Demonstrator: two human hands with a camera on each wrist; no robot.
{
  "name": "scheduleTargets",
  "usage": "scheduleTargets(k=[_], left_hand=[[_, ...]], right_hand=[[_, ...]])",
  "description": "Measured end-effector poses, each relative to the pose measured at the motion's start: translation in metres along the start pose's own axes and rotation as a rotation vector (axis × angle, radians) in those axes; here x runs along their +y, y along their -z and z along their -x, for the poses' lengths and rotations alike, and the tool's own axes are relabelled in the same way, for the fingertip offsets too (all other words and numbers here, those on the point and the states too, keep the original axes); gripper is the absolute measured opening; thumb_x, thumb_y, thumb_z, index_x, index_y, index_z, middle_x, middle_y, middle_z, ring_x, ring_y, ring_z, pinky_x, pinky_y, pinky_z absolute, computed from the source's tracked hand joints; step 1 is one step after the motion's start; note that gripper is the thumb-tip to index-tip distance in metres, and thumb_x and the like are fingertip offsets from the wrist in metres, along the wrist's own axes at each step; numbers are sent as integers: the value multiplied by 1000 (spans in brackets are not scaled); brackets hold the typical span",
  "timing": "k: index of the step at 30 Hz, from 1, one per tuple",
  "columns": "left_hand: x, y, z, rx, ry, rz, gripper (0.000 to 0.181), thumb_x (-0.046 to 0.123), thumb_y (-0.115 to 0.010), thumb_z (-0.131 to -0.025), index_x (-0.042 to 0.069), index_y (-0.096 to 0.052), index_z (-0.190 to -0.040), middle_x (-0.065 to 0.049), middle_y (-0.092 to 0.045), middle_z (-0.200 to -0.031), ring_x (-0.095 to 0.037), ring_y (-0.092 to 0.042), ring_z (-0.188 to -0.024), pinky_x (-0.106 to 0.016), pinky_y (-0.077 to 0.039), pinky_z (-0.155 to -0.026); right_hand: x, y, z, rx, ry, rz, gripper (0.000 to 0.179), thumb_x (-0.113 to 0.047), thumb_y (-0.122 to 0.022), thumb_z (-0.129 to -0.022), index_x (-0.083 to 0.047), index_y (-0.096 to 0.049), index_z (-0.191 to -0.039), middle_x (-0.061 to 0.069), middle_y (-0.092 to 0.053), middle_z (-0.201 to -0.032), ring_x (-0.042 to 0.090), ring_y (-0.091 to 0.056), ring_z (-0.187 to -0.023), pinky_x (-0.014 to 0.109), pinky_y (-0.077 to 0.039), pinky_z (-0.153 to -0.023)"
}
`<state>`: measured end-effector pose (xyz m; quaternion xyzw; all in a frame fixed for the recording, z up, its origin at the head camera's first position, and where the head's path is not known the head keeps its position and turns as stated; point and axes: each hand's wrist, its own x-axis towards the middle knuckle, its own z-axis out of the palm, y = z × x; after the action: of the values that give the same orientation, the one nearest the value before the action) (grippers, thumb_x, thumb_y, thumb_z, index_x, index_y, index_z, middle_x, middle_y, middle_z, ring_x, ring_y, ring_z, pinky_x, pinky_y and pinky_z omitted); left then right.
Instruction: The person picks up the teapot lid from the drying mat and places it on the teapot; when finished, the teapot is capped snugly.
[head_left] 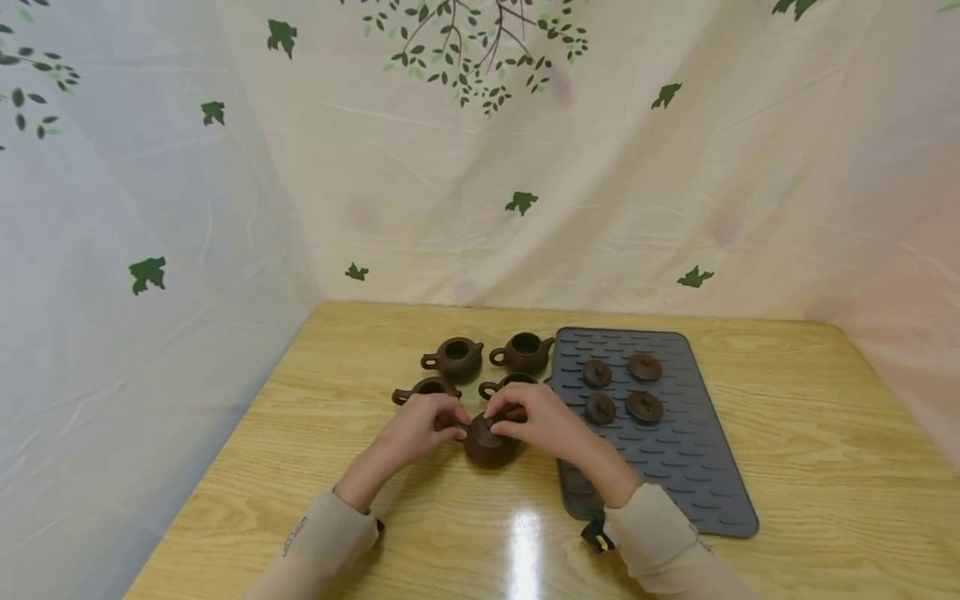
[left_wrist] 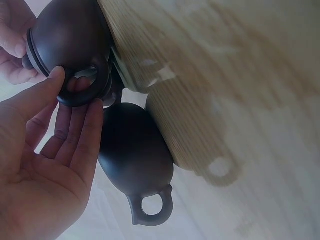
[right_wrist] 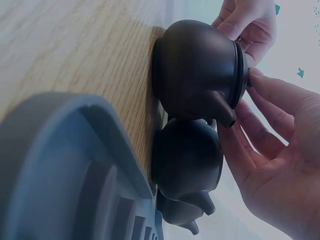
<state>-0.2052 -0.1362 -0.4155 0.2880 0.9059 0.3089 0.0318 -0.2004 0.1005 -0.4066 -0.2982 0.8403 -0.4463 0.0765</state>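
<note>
Your left hand (head_left: 418, 428) pinches the handle (left_wrist: 103, 80) of the round dark-brown clay teapot (head_left: 491, 454) on the table (head_left: 300, 475); right hand (head_left: 546, 422) pinches its lid (right_wrist: 243, 70). Likely lid-fitting; next: settle it, let go.

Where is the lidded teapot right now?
In the head view's lower centre, the lidded teapot is between the left hand and the right hand, left of the grey mat.

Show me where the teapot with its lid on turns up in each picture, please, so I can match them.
Head: the lidded teapot is below centre, between the hands.
Left wrist: the lidded teapot is at upper left.
Right wrist: the lidded teapot is in the upper half, right of middle.
Shared landmark: the left hand, beside it every time.
</note>
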Motion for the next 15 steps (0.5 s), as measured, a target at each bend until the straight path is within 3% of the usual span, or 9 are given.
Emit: scheduleTargets(k=[15], left_hand=[[-1, 1, 1, -34, 4, 58, 10, 8, -75, -88, 14, -71, -96, -1, -72, -94, -11, -70, -86, -20, -57, -75]], right_hand=[[4, 8, 8, 27, -34, 16, 14, -15, -71, -93, -14, -72, -106, 3, -71, -109, 18, -69, -100, 28, -58, -85]])
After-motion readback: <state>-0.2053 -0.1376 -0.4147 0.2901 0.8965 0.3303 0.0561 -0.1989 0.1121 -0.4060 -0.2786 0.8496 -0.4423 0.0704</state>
